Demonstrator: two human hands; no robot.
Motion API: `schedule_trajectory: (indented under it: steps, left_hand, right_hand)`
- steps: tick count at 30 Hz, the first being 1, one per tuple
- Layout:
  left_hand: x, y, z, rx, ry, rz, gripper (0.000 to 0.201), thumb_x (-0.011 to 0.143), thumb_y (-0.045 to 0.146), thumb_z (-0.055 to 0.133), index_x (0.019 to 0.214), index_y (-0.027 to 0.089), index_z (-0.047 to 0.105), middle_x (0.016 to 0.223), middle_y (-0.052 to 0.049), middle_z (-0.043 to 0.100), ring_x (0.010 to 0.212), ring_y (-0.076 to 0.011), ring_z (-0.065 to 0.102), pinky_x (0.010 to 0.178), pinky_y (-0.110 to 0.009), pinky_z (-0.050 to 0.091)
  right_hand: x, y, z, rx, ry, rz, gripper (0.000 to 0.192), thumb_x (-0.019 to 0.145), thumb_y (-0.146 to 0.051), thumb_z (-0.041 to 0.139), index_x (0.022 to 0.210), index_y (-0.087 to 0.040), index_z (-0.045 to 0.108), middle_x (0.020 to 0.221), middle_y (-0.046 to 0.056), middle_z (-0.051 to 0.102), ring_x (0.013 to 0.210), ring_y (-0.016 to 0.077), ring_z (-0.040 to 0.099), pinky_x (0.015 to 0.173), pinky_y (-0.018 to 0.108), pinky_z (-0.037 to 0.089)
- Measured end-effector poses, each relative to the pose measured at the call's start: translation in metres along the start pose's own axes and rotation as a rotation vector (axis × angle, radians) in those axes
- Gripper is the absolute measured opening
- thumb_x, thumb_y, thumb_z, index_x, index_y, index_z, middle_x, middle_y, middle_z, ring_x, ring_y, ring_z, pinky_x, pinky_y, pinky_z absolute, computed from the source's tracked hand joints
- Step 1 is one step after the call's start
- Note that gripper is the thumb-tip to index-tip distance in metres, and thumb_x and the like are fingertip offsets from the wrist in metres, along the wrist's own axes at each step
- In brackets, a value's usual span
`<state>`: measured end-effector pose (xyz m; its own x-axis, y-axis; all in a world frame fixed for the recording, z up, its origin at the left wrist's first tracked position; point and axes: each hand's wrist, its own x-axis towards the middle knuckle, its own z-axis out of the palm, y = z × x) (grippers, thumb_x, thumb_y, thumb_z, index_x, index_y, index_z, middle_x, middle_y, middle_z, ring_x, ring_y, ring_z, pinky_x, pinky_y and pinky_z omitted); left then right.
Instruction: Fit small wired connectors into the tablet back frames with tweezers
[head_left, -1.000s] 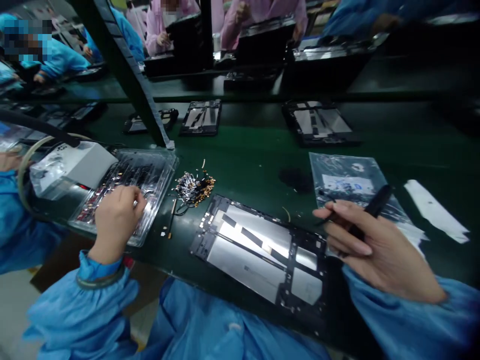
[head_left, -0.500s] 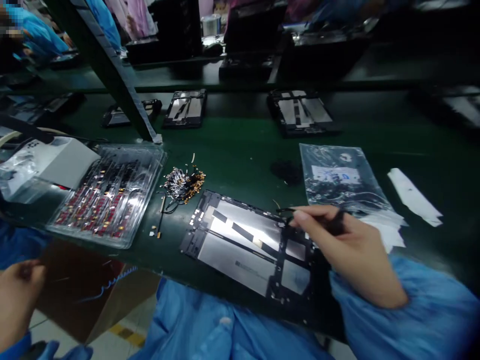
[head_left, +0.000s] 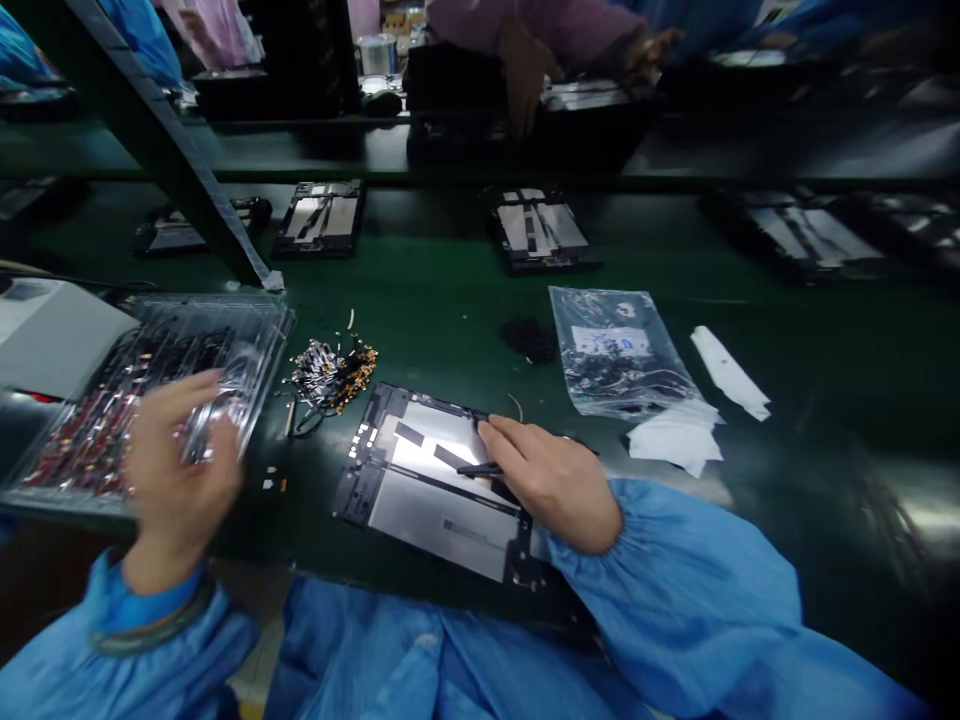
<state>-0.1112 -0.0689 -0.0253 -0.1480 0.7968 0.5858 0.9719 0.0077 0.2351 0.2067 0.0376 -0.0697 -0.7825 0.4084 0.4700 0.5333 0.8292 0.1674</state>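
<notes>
My left hand [head_left: 176, 470], blurred by motion, is over the near right part of a clear plastic tray [head_left: 262, 375] of small red and black boards [head_left: 112, 420]. Its thumb and index finger stand apart, with nothing visible between them. My right hand [head_left: 555, 475] is closed on black tweezers [head_left: 480, 469], whose tips point left over an opened tablet [head_left: 442, 525]. The tablet lies tilted on the bench, its silvery inner plate and black strips facing up. My right hand hides its right end. A heap of small cables [head_left: 330, 372] with gold ends lies between tray and tablet.
A clear bag [head_left: 615, 350] of black parts lies beyond my right hand, with white paper pieces [head_left: 675, 438] and a white strip [head_left: 729, 372] near it. More opened tablets [head_left: 538, 230] line the back. A slanted post [head_left: 172, 150] rises at left; co-workers' sleeves [head_left: 480, 25] show beyond.
My left hand has risen from below the bench edge to over the tray. My right hand, with the tweezers, has moved left over the tablet's middle. The whole view has shifted.
</notes>
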Motion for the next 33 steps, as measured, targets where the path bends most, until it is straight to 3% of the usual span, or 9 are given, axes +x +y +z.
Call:
schedule_trajectory:
  steps: [4, 6, 9, 16, 23, 33]
  left_hand:
    - [0.028, 0.066, 0.056, -0.277, -0.426, 0.495, 0.016, 0.089, 0.016, 0.047, 0.105, 0.016, 0.050, 0.120, -0.011, 0.059, 0.118, -0.0207, 0.051, 0.101, -0.041, 0.041]
    - [0.036, 0.086, 0.078, -0.316, -0.554, 0.619, 0.015, 0.090, 0.017, 0.045, 0.103, 0.015, 0.052, 0.123, -0.012, 0.058, 0.121, -0.0211, 0.049, 0.106, -0.043, 0.037]
    - [0.041, 0.097, 0.097, -0.329, -0.652, 0.693, 0.021, 0.091, 0.016, 0.041, 0.109, 0.013, 0.052, 0.127, -0.010, 0.058, 0.123, -0.0212, 0.048, 0.108, -0.044, 0.034]
    - [0.041, 0.094, 0.104, -0.247, -0.679, 0.831, 0.029, 0.090, 0.012, 0.038, 0.115, 0.013, 0.053, 0.130, -0.010, 0.057, 0.124, -0.0247, 0.048, 0.102, -0.046, 0.036]
    - [0.041, 0.093, 0.105, -0.309, -0.701, 0.748, 0.039, 0.092, 0.007, 0.032, 0.127, 0.013, 0.047, 0.131, -0.010, 0.056, 0.125, -0.0185, 0.046, 0.100, -0.038, 0.036]
    - [0.040, 0.090, 0.107, -0.210, -0.686, 0.852, 0.048, 0.083, -0.001, 0.039, 0.128, 0.014, 0.049, 0.138, -0.008, 0.050, 0.128, -0.0222, 0.043, 0.100, -0.041, 0.035]
  right_hand:
    - [0.002, 0.000, -0.001, -0.019, -0.017, 0.011, 0.027, 0.089, -0.007, 0.042, 0.098, -0.008, 0.068, 0.096, 0.011, 0.071, 0.069, 0.0176, 0.061, 0.059, 0.029, 0.044]
    - [0.003, 0.000, 0.000, -0.015, -0.026, 0.020, 0.027, 0.090, -0.008, 0.042, 0.097, -0.009, 0.068, 0.095, 0.010, 0.071, 0.068, 0.0166, 0.060, 0.058, 0.029, 0.042]
    - [0.004, 0.000, 0.001, -0.002, -0.033, 0.037, 0.026, 0.090, -0.009, 0.043, 0.098, -0.009, 0.067, 0.094, 0.009, 0.070, 0.066, 0.0159, 0.058, 0.057, 0.029, 0.040]
    - [0.005, -0.002, -0.004, -0.012, -0.077, 0.067, 0.022, 0.090, -0.011, 0.045, 0.099, -0.009, 0.065, 0.083, 0.008, 0.068, 0.063, 0.0167, 0.054, 0.054, 0.030, 0.035]
    - [-0.008, 0.003, -0.018, 0.068, -0.184, 0.119, 0.031, 0.092, -0.006, 0.037, 0.108, -0.012, 0.062, 0.087, 0.008, 0.068, 0.071, 0.0171, 0.058, 0.060, 0.029, 0.039]
    - [-0.021, 0.000, -0.015, 0.012, -0.099, 0.085, 0.030, 0.092, -0.005, 0.037, 0.108, -0.010, 0.063, 0.091, 0.010, 0.068, 0.075, 0.0174, 0.058, 0.063, 0.030, 0.039]
